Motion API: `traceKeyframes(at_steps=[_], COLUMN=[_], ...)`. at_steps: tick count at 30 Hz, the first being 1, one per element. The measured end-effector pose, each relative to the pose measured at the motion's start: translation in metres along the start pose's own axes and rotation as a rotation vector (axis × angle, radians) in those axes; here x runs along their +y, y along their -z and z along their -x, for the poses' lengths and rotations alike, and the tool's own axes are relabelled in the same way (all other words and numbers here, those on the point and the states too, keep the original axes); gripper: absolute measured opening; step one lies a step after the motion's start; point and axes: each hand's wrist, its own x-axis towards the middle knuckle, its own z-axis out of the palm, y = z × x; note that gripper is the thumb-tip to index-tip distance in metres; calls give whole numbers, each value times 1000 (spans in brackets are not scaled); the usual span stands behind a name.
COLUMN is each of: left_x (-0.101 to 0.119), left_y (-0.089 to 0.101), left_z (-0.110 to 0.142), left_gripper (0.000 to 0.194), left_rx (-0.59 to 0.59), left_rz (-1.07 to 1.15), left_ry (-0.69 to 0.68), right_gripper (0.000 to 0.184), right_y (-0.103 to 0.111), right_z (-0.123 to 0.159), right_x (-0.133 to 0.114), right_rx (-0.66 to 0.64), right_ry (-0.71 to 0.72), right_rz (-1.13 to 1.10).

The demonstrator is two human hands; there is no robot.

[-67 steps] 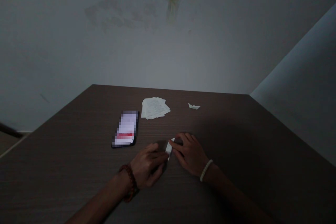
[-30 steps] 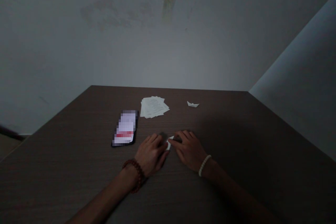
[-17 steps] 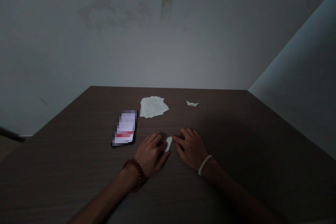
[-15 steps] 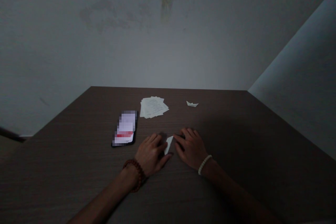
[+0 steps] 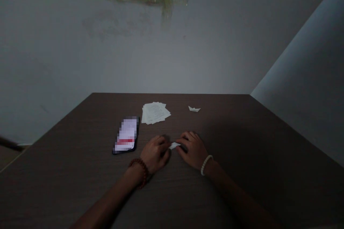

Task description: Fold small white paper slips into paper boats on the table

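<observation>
A small white folded paper (image 5: 174, 145) lies on the dark wooden table (image 5: 242, 143) between my two hands. My left hand (image 5: 155, 154), with a brown bead bracelet at the wrist, rests on the table with its fingers curled against the paper's left end. My right hand (image 5: 192, 148), with a white bead bracelet, presses its fingertips on the paper's right end. Most of the paper is hidden under the fingers.
A phone (image 5: 126, 139) with a lit screen lies to the left of my hands. Behind it sits a stack of white paper sheets (image 5: 155, 112). A small folded paper boat (image 5: 194, 108) rests farther back right. Grey walls stand behind and to the right.
The paper stood up on edge between my hands and now lies flatter. Both hands have closed in on it and shifted slightly away from me.
</observation>
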Motion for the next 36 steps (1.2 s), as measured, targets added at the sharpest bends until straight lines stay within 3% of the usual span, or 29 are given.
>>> traceKeyframes(at_steps=[6,12,24,29,36], left_x=[-5,-9,-10,-11,-10], left_y=[-3,-9,-8,-6,-3], left_z=[-6,-4,-1,-1,-1], left_gripper=[24,21,21,17,14], left_rx=[64,161,143,231,378], left_rz=[89,26,22,29,-18], left_ry=[44,122,167,156,184], right_gripper=[11,10,10,6,5], right_y=[-4,-9,-5,-4,-5], right_z=[-2,-4,-11,-18,-28], right_x=[2,1,-5,-5,-10], right_rx=[55,79,35,-17,5], right_ry=[-9,-33,-86,-81,-105], right_rz=[-40,-56,-91,-95,-148])
